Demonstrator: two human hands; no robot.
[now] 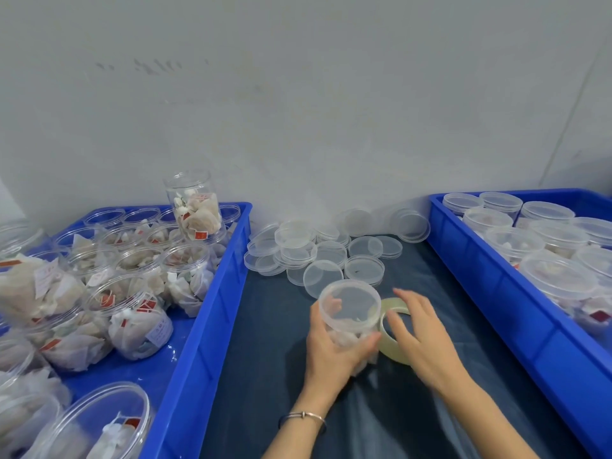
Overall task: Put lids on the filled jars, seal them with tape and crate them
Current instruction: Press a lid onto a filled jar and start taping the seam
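Between two blue crates, on the dark worktop (265,326), the left hand (328,349) grips a lidded jar (351,313), fingers curled round it, its long axis tilted, lid toward the camera. Just beside it, the right hand (420,332) pinches the tape roll (392,329), standing on edge. Loose lids (314,250) pile behind, too overlapped to count, against a pale wall (298,94). Left crate (212,293): open filled jars. Right crate (496,283): lidded ones.

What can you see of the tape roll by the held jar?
The tape roll is a ring of clear, yellowish tape standing tilted on edge on the dark table cover, right beside the lidded jar. The right hand curls its fingers over it; the left hand holds the jar, which hides part of the roll.
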